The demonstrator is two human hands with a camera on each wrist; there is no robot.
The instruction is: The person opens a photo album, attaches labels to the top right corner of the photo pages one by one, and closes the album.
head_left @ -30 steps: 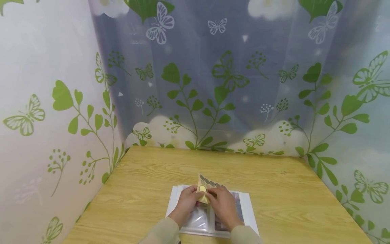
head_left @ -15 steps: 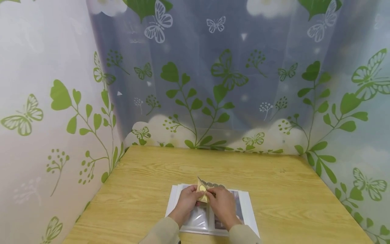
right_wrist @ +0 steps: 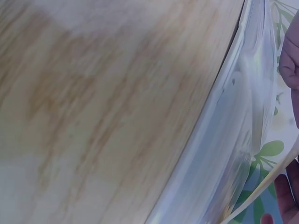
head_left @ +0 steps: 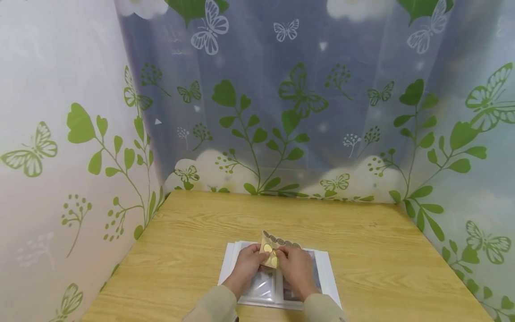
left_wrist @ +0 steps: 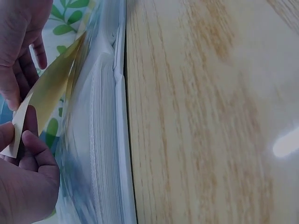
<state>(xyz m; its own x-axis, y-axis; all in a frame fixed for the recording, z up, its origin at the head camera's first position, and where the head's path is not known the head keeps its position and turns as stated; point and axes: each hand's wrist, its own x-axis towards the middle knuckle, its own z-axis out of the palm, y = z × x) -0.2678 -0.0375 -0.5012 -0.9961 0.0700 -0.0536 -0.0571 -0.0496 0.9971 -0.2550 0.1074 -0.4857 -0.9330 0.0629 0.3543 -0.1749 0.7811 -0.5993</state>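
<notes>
A small yellow sticker sheet [head_left: 269, 248] with round stickers stands tilted above an open white photo album [head_left: 326, 277] on the wooden table [head_left: 362, 241]. My left hand [head_left: 250, 261] pinches the sheet's left side. Fingertips of my right hand [head_left: 290, 261] pinch at its right side. In the left wrist view the sheet [left_wrist: 46, 93] shows edge-on between my left hand [left_wrist: 21, 154] and my right hand [left_wrist: 18, 42], beside the album's stacked pages [left_wrist: 105, 140]. The right wrist view shows the album's edge [right_wrist: 219, 135] and a sliver of my right hand [right_wrist: 290, 60].
The album lies near the table's front edge, with bare wood around it. A plastic curtain [head_left: 281, 112] printed with green leaves and butterflies encloses the table at the back and on both sides.
The sticker sheet dipped half a second ago and stands a little higher again now. Both hands stay on it over the album, barely shifted.
</notes>
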